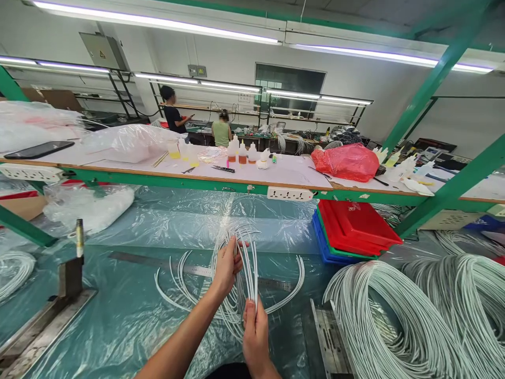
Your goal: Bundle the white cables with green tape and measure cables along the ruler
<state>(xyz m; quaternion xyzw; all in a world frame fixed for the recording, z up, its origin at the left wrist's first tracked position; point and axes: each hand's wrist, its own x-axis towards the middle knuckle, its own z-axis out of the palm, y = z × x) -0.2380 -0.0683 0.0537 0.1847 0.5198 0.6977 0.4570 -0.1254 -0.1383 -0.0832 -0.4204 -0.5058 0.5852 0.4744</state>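
Observation:
Several thin white cables (249, 268) stand raised in a loose bunch over the middle of the bench. My left hand (228, 267) is closed around part of the bunch, higher up and to the left. Lower down, my right hand (255, 329) pinches the cables between thumb and fingers. Beneath both hands lie more curved white cables (181, 281), spreading left and right across the plastic-covered bench top. A long steel ruler (201, 271) passes under the cables, partly hidden by them and my hands.
Large coils of white cable (382, 316) fill the right side, beside a metal block (331, 337). Stacked red, green and blue trays (351, 231) stand behind. At left is a metal fixture (71, 279). A shelf (292, 176) holds bottles and bags. Two people work in the background.

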